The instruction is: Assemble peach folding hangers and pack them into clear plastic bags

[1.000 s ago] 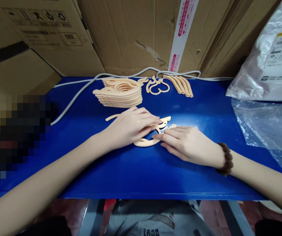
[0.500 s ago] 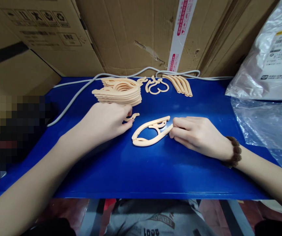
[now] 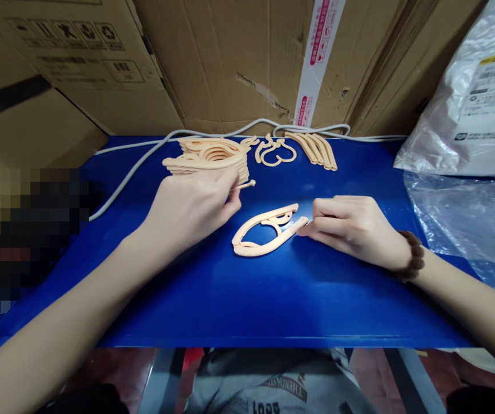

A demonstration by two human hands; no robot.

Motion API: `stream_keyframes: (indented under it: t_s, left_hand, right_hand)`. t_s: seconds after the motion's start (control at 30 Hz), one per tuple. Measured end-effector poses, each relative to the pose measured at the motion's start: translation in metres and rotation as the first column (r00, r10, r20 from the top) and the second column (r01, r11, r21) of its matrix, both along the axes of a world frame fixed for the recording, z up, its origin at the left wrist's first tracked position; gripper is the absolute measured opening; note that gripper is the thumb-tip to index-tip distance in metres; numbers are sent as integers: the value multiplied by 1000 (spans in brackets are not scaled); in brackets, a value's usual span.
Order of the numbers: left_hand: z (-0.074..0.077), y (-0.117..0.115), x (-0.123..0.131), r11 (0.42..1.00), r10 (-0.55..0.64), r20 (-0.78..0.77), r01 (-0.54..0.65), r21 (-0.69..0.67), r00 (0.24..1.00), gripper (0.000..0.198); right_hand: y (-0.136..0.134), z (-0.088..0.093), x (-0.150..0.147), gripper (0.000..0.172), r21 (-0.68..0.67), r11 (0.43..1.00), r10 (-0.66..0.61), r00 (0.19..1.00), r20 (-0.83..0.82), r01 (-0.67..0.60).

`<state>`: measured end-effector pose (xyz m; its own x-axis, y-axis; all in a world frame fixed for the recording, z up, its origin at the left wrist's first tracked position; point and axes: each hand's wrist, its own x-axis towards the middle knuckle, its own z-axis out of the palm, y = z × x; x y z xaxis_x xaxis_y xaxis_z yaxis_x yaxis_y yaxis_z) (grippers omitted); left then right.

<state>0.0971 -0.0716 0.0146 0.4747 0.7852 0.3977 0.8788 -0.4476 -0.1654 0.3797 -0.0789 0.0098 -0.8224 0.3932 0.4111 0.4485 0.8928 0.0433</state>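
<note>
A beige plastic folding hanger (image 3: pixel 258 248) lies folded on the blue table, its two arms making a pointed loop around a curved hook. At its right end my right hand (image 3: pixel 344 227) has curled fingers, with the thumb side against the tip of the lower arm. My left hand (image 3: pixel 198 198) is closed in a pinch on a small beige hanger piece (image 3: pixel 247 184); only its thin knobbed end shows. Just behind that hand is a stack of folded hangers (image 3: pixel 213 150), partly covered by the fingers.
Loose hanger hooks (image 3: pixel 278 155) and several curved hanger arms (image 3: pixel 314 150) lie along the back. A white cable (image 3: pixel 130 178) runs behind them. Cardboard boxes (image 3: pixel 230 57) wall off the rear; a plastic-wrapped parcel (image 3: pixel 471 109) and clear film (image 3: pixel 458 218) are at right.
My left hand has moved slightly up and right with the small piece, toward the stack. My right index finger has lifted a little from the hanger's tip. The hanger has stayed in place.
</note>
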Motion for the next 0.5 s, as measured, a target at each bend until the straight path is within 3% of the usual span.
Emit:
stream_keyframes:
  t_s: [0.07, 0.1, 0.17, 0.23, 0.33, 0.4, 0.5]
  left_hand:
    - [1, -3, 4, 998, -68, 233, 68, 7, 970, 11]
    - [0, -5, 6, 993, -110, 380, 119, -1, 919, 6]
    - [-2, -7, 13, 967, -145, 667, 247, -61, 730, 7]
    - [-6, -9, 21, 904, -53, 856, 390, -178, 514, 13]
    - [-14, -10, 31, 742, 213, 920, 558, -371, 328, 18]
    - [-18, -10, 37, 652, 330, 904, 628, -425, 271, 19]
    - [-20, -12, 43, 565, 412, 879, 689, -454, 240, 20]
  right_hand:
    - [-2, 0, -1, 25, 1, 1000, 4, 1000, -13, -4]
    - [-3, 1, -2, 26, -4, 1000, 2, 1000, -13, -2]
    - [-4, 2, -4, 28, -19, 1000, -6, 1000, -6, 6]
    - [-6, 4, -5, 30, -30, 999, -14, 1000, -2, 14]
    - [-7, 6, -4, 31, -24, 999, -25, 1000, -8, 25]
    - [-8, 7, -5, 31, -14, 999, -29, 1000, 3, 29]
    - [-11, 6, -8, 36, -26, 995, -100, 995, 25, 101]
